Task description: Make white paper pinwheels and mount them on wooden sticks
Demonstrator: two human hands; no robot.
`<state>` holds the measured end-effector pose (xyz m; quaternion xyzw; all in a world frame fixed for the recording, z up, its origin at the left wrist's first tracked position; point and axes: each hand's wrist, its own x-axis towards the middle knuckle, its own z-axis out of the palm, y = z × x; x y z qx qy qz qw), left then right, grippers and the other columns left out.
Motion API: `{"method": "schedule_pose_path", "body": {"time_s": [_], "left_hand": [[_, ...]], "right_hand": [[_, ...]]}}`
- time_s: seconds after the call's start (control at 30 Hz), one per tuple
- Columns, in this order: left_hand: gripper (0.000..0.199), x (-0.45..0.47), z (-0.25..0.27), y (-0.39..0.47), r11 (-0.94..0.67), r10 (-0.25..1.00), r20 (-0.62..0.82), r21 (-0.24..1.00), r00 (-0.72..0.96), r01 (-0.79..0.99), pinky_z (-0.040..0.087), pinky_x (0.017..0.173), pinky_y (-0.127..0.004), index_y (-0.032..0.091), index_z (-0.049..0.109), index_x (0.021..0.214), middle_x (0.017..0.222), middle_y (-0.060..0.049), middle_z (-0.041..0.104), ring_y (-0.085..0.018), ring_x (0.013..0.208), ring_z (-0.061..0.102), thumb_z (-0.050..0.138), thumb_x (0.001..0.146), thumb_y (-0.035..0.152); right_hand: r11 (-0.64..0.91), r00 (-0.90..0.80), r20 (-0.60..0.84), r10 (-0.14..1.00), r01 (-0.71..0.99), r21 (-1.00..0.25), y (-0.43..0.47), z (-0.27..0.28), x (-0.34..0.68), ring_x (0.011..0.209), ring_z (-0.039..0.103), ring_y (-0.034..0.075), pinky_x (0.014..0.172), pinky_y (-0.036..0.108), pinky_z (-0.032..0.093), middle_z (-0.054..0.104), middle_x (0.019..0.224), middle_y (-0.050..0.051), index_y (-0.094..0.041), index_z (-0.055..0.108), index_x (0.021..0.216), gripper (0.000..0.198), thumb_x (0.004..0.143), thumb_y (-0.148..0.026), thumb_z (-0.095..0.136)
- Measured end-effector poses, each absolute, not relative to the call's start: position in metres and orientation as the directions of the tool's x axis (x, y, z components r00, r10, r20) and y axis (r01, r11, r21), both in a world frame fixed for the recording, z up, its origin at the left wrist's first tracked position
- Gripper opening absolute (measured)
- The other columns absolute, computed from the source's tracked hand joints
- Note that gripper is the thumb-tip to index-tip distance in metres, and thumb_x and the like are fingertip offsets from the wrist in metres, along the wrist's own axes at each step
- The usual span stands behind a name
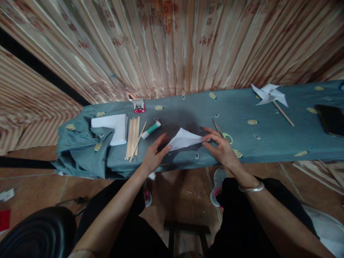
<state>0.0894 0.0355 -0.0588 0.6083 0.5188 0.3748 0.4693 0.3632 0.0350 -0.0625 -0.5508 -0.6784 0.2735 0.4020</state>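
A white sheet of paper (185, 139), bent up toward a point at its far side, is held between my two hands over the table. My left hand (156, 153) pinches its left corner between thumb and fingers. At the opposite corner, the thumb and fingers of my right hand (220, 147) close on the paper. Scissors (226, 137) with a light green handle lie just beyond my right fingers. A green and white glue stick (151, 130) rests past my left hand, beside a bundle of thin wooden sticks (133, 138).
A stack of white paper (119, 129) and a small red box of metal pins (139, 106) lie at left. On the right are a finished paper pinwheel (269, 94) on a stick and a dark phone (330, 120). A pleated curtain (172, 46) hangs behind the cloth-covered table (185, 104).
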Motion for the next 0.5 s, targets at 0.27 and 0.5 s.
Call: {"method": "schedule_pose_path", "body": {"time_s": [0.27, 0.5], "left_hand": [[0.047, 0.102, -0.039, 0.048, 0.309, 0.895, -0.326, 0.945, 0.306, 0.104, 0.051, 0.054, -0.024, 0.012, 0.076, 0.083, 0.073, -0.008, 0.075, -0.018, 0.064, 0.067, 0.075, 0.065, 0.056], [0.036, 0.11, -0.041, 0.045, 0.34, 0.93, -0.338, 0.94, 0.146, 0.014, 0.035, 0.042, -0.021, 0.014, 0.067, 0.056, 0.05, 0.001, 0.06, -0.009, 0.044, 0.047, 0.081, 0.056, 0.048]], "right_hand": [[0.311, -0.058, 0.325, 0.944, 0.494, -0.812, 0.033, -0.039, 0.359, 0.136, 0.046, 0.026, 0.113, 0.052, 0.033, 0.053, 0.142, 0.006, -0.024, 0.066, 0.087, 0.009, 0.088, -0.03, 0.06], [0.245, 0.095, 0.307, 0.947, 0.403, -0.882, 0.034, -0.04, 0.355, 0.138, 0.042, 0.027, 0.114, 0.052, 0.034, 0.049, 0.146, 0.009, -0.026, 0.061, 0.115, 0.031, 0.085, -0.036, 0.063]]}}
